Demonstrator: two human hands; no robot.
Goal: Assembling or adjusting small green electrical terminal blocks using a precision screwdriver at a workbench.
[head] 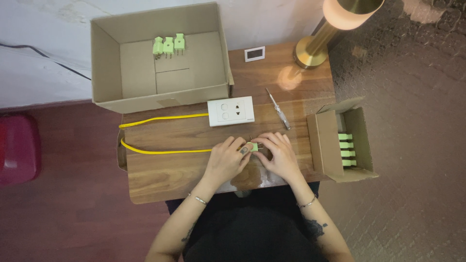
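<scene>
From above, the left hand (225, 160) and right hand (279, 154) pinch a small green plug (253, 146) with closed fingertips at the end of a yellow cable (162, 151), low over the wooden table (160, 174). A white socket (231, 111) and screwdriver (278, 109) lie nearby.

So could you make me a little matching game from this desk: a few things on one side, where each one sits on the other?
Things:
1. three green plugs
2. screwdriver
3. white socket plate
4. row of green plugs

Places:
A. in the small open box at the right edge
B. on the wood, where the yellow cable ends
C. in the big cardboard box at the back
D. lying on the table between the socket plate and the small box

Pairs: 1-C, 2-D, 3-B, 4-A
</scene>
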